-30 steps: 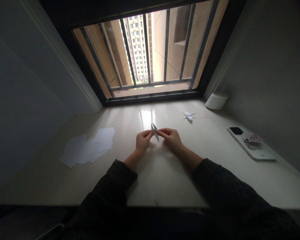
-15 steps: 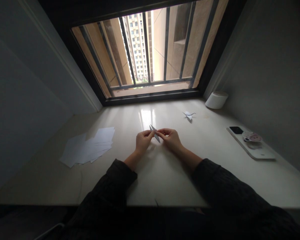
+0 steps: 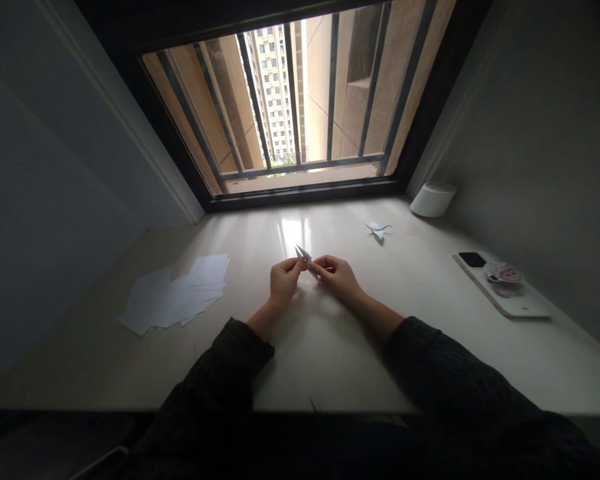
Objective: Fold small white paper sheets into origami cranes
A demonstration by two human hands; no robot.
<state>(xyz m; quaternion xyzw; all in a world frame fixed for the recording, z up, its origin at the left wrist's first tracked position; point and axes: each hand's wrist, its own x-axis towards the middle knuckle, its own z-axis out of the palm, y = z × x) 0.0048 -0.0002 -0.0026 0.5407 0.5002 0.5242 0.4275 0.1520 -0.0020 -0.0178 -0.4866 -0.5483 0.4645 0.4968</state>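
In the head view, both hands meet over the pale countertop, pinching one small folded paper between them. The left hand, on its eight o'clock side, grips it between thumb and fingers; the right hand, at four o'clock, pinches it too. The paper's narrow points aim toward eleven and five; its finer folds are too small to make out. Out from there, loose white sheets overlap between eight and nine o'clock, a folded paper bird sits near two, a white cylinder beyond it, and a phone lies between three and four. The barred window fills twelve.
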